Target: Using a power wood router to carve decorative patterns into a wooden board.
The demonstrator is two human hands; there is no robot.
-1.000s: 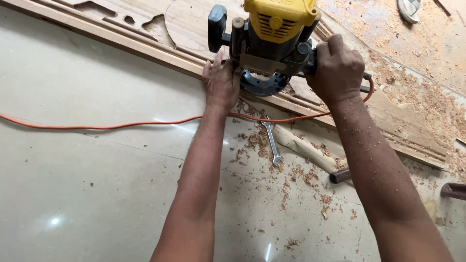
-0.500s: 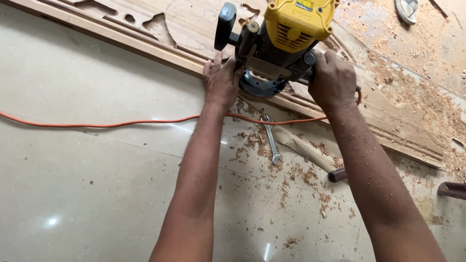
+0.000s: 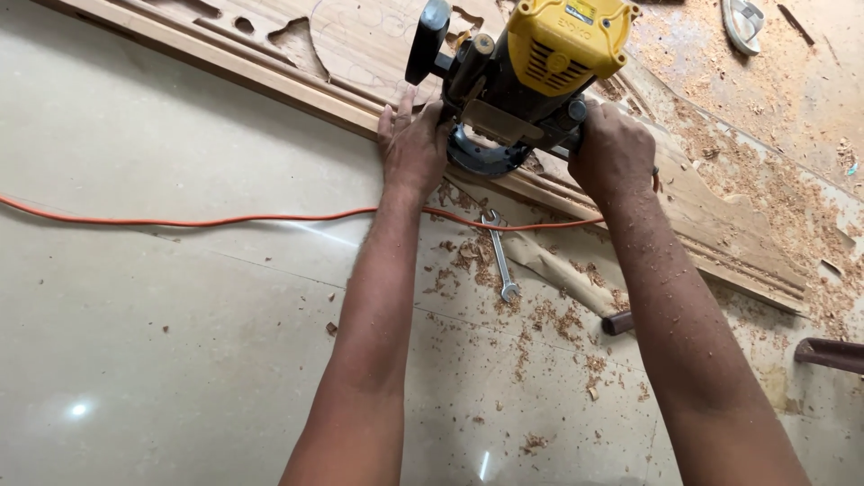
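Observation:
A yellow and black plunge router (image 3: 526,67) stands on a long carved wooden panel (image 3: 360,54) that lies on the floor. My right hand (image 3: 612,148) is closed around the router's right side handle. My left hand (image 3: 412,144) lies flat on the panel's moulded front edge, fingers spread, pressed against the router's round base. The router's left black handle (image 3: 425,40) sticks up free above my left hand.
An orange power cord (image 3: 180,219) runs across the pale tiled floor under my arms. A metal spanner (image 3: 499,256) and a wooden handle (image 3: 576,288) lie among wood shavings near the panel. Sawdust covers the right side. A dark bar (image 3: 828,353) lies at the right edge.
The router and both hands have slid a little to the right along the panel's edge, and the view has shifted with them. Both hands keep their hold.

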